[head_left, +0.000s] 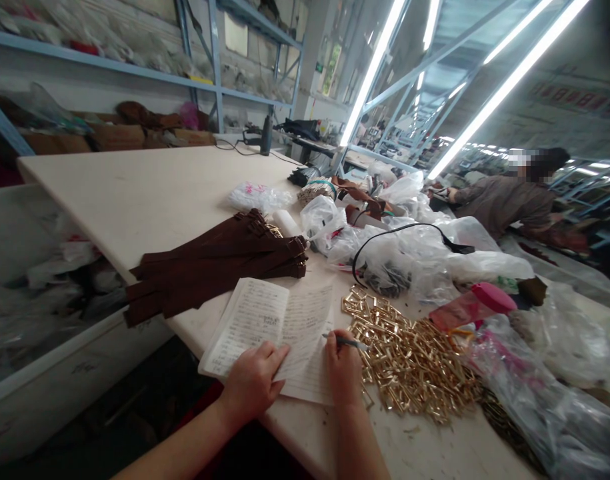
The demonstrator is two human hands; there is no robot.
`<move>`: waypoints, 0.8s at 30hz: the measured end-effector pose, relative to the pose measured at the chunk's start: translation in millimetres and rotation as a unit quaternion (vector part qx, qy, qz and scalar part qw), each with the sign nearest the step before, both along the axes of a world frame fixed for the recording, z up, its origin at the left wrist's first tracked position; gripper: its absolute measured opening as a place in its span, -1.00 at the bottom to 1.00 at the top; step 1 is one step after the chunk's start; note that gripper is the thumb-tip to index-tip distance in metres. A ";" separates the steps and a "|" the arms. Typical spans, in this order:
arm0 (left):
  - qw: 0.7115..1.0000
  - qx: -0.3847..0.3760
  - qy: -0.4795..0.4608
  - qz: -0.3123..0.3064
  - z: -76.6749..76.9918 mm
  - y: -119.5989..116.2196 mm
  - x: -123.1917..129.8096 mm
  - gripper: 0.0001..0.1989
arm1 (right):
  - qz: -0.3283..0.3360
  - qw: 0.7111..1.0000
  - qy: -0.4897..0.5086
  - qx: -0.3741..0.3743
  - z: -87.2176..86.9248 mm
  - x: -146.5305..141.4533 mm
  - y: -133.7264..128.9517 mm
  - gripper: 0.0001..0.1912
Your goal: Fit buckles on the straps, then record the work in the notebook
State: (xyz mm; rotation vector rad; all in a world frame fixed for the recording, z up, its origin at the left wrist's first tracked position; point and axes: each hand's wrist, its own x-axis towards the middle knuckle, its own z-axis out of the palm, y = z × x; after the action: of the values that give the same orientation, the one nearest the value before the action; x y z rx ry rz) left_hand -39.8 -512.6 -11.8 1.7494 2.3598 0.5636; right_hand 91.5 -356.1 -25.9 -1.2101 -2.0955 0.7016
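An open notebook (pixel 262 310) with handwritten lines lies at the near edge of the table. My left hand (pixel 257 375) rests on its lower part, fingers stretched across the pages near the fold. On the right page my right hand (pixel 343 363) grips a pen (pixel 349 342), its tip close to the paper. Just right of that hand spreads a heap of gold metal buckles (pixel 415 363). Beyond the notebook, dark brown straps (pixel 209 267) lie in a bundle, with metal pieces at their far ends.
Clear plastic bags (pixel 409 257) cover much of the table's right side, with a pink-lidded bottle (pixel 475 303) among them. A dark upright tool (pixel 266 137) with a cable stands at the back. A white bin (pixel 49 400) is left of the table (pixel 109 187). A person (pixel 509 200) works at right.
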 end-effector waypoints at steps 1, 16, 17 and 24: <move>1.000 -0.001 -0.001 0.001 -0.2 0.0 -0.1 -0.50 | -0.001 1.000 -0.002 0.001 0.2 -0.3 -0.3 -0.68; 1.000 0.006 -0.006 0.000 -2.0 -0.1 -1.3 -0.51 | -0.034 0.999 -0.013 0.021 -0.8 -2.4 -2.4 -0.66; 1.000 0.005 -0.007 -0.001 -1.7 -0.1 -1.4 -0.51 | -0.035 0.999 -0.012 0.024 -1.5 -2.4 -2.3 -0.66; 1.000 -0.009 -0.009 0.004 0.0 -2.2 -0.7 -0.49 | -0.044 0.999 -0.001 0.031 -2.0 -2.2 -2.4 -0.67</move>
State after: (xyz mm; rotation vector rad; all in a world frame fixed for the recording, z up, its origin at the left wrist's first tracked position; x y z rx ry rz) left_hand -40.5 -514.8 -11.8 1.7209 2.3542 0.5561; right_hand 89.2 -358.5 -27.9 -1.2610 -2.0373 0.5914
